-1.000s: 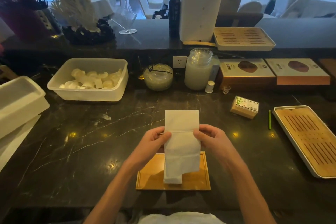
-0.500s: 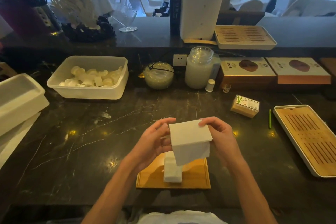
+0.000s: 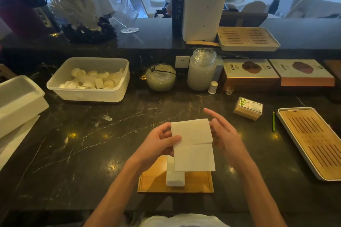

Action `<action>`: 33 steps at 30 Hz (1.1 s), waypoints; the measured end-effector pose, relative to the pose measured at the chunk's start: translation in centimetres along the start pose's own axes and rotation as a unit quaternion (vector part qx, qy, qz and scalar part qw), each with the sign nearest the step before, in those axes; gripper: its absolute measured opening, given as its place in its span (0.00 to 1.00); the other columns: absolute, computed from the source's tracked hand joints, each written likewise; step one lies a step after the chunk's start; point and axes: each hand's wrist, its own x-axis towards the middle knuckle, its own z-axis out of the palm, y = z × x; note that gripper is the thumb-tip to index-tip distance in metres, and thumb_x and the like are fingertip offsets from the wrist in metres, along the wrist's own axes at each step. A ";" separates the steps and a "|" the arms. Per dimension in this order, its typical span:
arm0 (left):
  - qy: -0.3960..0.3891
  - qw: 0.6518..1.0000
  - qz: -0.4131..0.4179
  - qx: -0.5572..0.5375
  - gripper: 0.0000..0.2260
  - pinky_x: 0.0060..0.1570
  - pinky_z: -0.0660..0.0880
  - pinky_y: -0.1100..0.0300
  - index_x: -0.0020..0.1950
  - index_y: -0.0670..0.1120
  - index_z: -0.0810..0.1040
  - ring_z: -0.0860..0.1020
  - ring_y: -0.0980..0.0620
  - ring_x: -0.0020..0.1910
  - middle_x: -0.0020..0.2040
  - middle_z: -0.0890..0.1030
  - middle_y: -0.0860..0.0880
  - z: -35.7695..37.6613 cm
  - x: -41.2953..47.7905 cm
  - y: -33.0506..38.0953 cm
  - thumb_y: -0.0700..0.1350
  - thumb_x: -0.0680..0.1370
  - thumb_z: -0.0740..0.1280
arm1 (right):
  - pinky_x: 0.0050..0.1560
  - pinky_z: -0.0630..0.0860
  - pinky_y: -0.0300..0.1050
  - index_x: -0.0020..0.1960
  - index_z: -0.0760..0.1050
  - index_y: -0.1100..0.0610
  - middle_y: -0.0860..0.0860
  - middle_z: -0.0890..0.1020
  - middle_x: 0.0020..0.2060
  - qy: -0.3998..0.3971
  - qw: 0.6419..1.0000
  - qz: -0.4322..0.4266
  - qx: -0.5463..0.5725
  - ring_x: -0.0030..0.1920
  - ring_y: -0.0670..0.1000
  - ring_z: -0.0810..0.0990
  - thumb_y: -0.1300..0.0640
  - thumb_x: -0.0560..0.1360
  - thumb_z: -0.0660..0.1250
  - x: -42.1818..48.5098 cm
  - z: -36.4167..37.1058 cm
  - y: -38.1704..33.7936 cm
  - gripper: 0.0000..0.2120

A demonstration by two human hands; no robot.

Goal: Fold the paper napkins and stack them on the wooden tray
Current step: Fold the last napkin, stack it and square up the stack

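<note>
No legible text on the boxes or packet.

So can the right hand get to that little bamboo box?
Probably yes. The right hand is open, holding nothing, and only bare dark counter lies between it and the bamboo box.

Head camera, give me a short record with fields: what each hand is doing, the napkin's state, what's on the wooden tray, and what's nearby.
left hand: pinching the napkin's left edge, thumb on top
right hand: open beside the napkin's right edge, fingers spread; contact unclear
napkin: partly folded, top flap laid over, held above the tray
wooden tray: carries a stack of folded napkins
nearby: plastic tub back left, slatted tray right
</note>
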 end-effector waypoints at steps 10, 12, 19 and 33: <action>0.055 0.997 0.003 0.052 0.14 0.45 0.84 0.56 0.61 0.53 0.78 0.85 0.52 0.55 0.54 0.85 0.55 -0.8 0.6 -0.3 0.41 0.78 0.72 | 0.45 0.85 0.42 0.58 0.80 0.49 0.45 0.88 0.50 0.001 0.996 0.087 -0.030 0.52 0.46 0.87 0.57 0.78 0.71 -0.8 0.2 1.3 0.10; 0.066 0.996 0.009 0.056 0.13 0.45 0.84 0.56 0.59 0.54 0.80 0.85 0.51 0.54 0.53 0.85 0.55 -0.8 0.6 -0.5 0.40 0.77 0.72 | 0.44 0.84 0.41 0.58 0.81 0.51 0.45 0.88 0.50 0.012 0.996 0.078 -0.037 0.51 0.46 0.87 0.58 0.78 0.71 -0.7 0.4 1.3 0.10; 0.052 0.998 0.026 0.037 0.10 0.47 0.83 0.60 0.51 0.52 0.87 0.83 0.55 0.57 0.53 0.85 0.55 -0.9 0.6 -0.2 0.39 0.79 0.69 | 0.43 0.83 0.38 0.51 0.84 0.54 0.47 0.87 0.48 0.006 0.998 0.042 -0.039 0.51 0.47 0.86 0.62 0.79 0.69 -0.8 0.4 1.2 0.07; -0.015 0.996 -0.069 -0.045 0.12 0.45 0.84 0.57 0.63 0.54 0.79 0.84 0.47 0.58 0.53 0.84 0.54 -1.1 0.8 0.0 0.51 0.80 0.69 | 0.40 0.81 0.33 0.40 0.86 0.49 0.41 0.85 0.48 0.048 0.992 -0.021 -0.114 0.55 0.45 0.81 0.67 0.79 0.68 -0.1 1.0 1.2 0.17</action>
